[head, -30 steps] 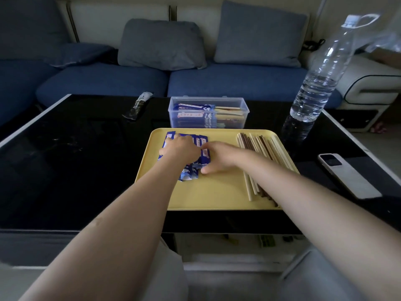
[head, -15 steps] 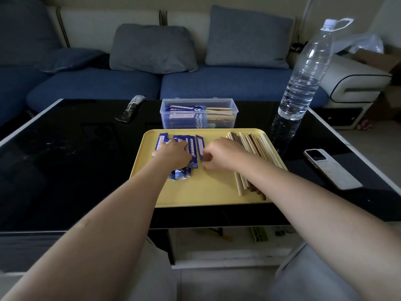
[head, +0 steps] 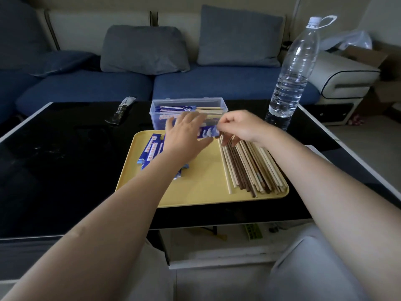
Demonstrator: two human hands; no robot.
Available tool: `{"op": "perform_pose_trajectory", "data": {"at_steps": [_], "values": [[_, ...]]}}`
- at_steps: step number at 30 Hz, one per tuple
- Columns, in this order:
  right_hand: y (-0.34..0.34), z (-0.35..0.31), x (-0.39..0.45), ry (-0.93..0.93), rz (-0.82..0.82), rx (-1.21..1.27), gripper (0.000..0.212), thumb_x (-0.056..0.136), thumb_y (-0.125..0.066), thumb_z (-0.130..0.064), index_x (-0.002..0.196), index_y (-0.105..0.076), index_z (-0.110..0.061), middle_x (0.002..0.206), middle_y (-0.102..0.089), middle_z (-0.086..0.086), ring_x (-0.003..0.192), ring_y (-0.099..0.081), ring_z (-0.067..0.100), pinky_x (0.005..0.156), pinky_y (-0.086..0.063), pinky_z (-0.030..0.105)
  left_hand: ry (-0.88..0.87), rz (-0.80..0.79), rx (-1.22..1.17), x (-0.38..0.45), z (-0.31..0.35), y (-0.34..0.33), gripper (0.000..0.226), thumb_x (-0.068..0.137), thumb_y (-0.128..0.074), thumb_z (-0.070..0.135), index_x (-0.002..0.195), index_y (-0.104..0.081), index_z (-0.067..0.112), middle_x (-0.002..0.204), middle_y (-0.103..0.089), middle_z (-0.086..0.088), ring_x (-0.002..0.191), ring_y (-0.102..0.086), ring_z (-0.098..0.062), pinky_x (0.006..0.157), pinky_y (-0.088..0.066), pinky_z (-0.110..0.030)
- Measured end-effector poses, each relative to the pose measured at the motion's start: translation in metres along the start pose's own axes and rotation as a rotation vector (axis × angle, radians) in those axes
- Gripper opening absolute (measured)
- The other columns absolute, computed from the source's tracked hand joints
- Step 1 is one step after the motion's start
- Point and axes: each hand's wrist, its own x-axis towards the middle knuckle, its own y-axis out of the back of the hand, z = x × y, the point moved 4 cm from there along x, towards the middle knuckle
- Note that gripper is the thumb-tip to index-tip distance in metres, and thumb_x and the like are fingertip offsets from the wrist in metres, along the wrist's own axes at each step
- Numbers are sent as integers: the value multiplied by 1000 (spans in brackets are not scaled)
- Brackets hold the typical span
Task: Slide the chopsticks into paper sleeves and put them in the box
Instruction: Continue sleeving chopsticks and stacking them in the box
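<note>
Our right hand (head: 243, 127) hangs over the far edge of the tray, thumb and forefinger pinched on one end of a blue paper sleeve (head: 207, 131); the other fingers curl down toward the chopstick tips. Our left hand (head: 184, 135) is spread open, fingers splayed, its palm side against the sleeve's other end, though we cannot tell whether it grips it. The sleeve lies crosswise, its long axis running left to right, and our left hand covers much of it.

Beneath, the yellow tray (head: 201, 192) sits at the middle of the black glossy desk (head: 65, 159). Along the tray's right edge lies the bundle of bare chopsticks (head: 249, 168), pale and dark ones mixed, long axes running from the near edge to the far edge. By the tray's left edge lies the heap of spare sleeves (head: 152, 151), pointing near to far with a slight tilt and partly hidden under our left forearm.

Just past the tray's far edge stands the clear box (head: 188, 105), holding sleeved pairs laid left to right; our hands block its front wall. Near the desk's far right corner stands a water bottle (head: 293, 68), and toward the far left lies a small dark wrapper (head: 122, 110), hard to make out. A blue sofa (head: 217, 85) with grey cushions fills the dim room behind.
</note>
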Motion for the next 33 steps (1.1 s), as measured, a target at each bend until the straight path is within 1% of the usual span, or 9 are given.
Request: {"op": "perform_pose_trajectory", "data": {"at_steps": [2, 4, 7, 12, 17, 23, 26, 30, 33], "values": [[-4, 10, -2, -63, -126, 12, 12, 99, -58, -17, 99, -69, -11, 93, -73, 4, 80, -75, 18, 66, -56, 30, -9, -173, -104, -2, 8, -7, 42, 91, -58, 57, 123, -62, 29, 118, -67, 3, 107, -59, -17, 90, -44, -37], [-6, 17, -2, -116, -141, -23, 15, 102, -55, -18, 102, -68, -11, 95, -74, 6, 82, -75, 19, 64, -57, 29, 66, -341, -203, -4, 10, -14, 33, 90, -63, 54, 98, -68, 23, 89, -72, 4, 78, -66, -12, 72, -51, -31], [-12, 27, 3, -194, -101, -221, 24, 105, -49, -23, 99, -67, -9, 92, -74, 10, 74, -74, 21, 55, -54, 27, 119, -402, -146, -3, 5, -19, 32, 91, -63, 51, 83, -69, 20, 75, -72, 5, 62, -69, -8, 66, -56, -29], [-35, 44, 0, -395, -229, -721, 28, 97, -61, -33, 90, -63, -5, 81, -71, 9, 59, -69, 20, 57, -56, 30, 154, -491, -66, -4, -2, -31, 32, 91, -63, 49, 87, -67, 18, 78, -70, 5, 63, -67, -12, 66, -55, -28], [-50, 37, -1, -356, -176, -832, 23, 95, -60, -23, 77, -54, -10, 75, -58, 5, 58, -54, 17, 52, -42, 26, 129, -526, -44, -6, -2, -36, 36, 90, -66, 47, 106, -62, 15, 98, -63, -4, 87, -60, -20, 73, -50, -31], [-60, 38, 2, -388, -117, -873, 17, 92, -65, -27, 91, -59, -11, 85, -56, 4, 71, -54, 19, 69, -47, 30, 181, -540, -201, -7, -4, -38, 25, 96, -61, 39, 103, -59, 15, 85, -68, -4, 61, -61, -16, 67, -52, -31], [-59, 36, 3, -391, -113, -840, 16, 94, -61, -23, 101, -63, -9, 82, -58, 5, 76, -60, 21, 69, -50, 29, 208, -534, -253, -7, -6, -39, 21, 99, -55, 35, 104, -58, 15, 84, -69, -4, 58, -61, -14, 62, -50, -27], [-38, 32, 2, -421, -144, -590, 19, 97, -58, -14, 86, -65, -1, 69, -69, 7, 50, -61, 14, 53, -51, 22, 256, -511, -335, -6, -6, -37, 19, 102, -50, 30, 104, -57, 13, 84, -69, -4, 58, -59, -14, 58, -47, -26], [-23, 30, 2, -317, -175, -376, 15, 96, -60, -10, 97, -71, 0, 71, -73, 8, 47, -61, 10, 48, -47, 20, 305, -492, -430, -5, -10, -36, 17, 102, -49, 27, 99, -56, 12, 78, -67, -3, 53, -57, -13, 53, -45, -24]]}}
